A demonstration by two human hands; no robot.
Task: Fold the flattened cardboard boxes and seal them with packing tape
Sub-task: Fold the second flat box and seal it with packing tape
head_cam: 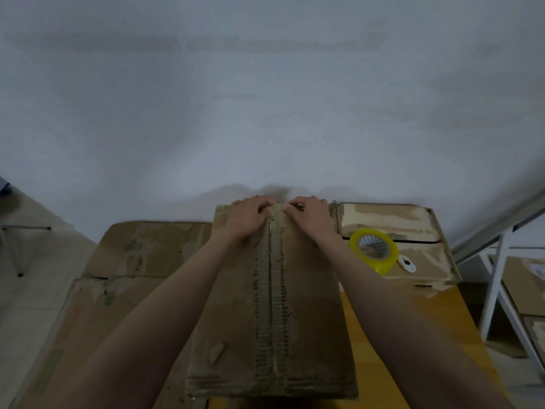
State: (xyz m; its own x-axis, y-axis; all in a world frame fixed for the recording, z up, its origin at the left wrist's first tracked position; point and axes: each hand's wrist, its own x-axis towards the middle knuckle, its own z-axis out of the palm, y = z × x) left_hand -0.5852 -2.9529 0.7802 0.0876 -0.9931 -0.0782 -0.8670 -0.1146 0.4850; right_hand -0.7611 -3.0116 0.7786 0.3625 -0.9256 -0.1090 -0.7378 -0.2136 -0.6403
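A worn cardboard box (309, 305) stands in front of me with its two flaps closed along a centre seam. My left hand (247, 216) and my right hand (309, 215) lie on the box's far edge, either side of the seam, fingers curled over that edge and thumbs pressing beside the seam. A yellow roll of packing tape (380, 261) hangs around my right forearm. Whether tape covers the seam I cannot tell.
Flattened cardboard boxes (141, 252) lie at the left. A folded box (413, 222) stands at the right with a small white cutter (407, 263) on it. A yellow wooden table (383, 335) is underneath. White shelving (501, 290) holds more boxes at far right. A wall is close ahead.
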